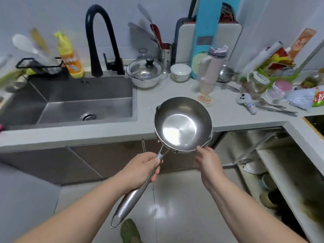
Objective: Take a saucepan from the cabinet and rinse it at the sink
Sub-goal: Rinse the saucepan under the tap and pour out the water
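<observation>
At the centre of the frame a stainless-steel saucepan [182, 124] is held over the front edge of the white countertop [175, 106], right of the sink [78, 100]. Its long handle [138, 188] is gripped by the left hand [142, 171], fingers curled round it. The right hand [208, 162] touches the pan's lower right rim with relaxed fingers. A black faucet [98, 41] is seen at upper left, an open cabinet [273, 163] at lower right.
</observation>
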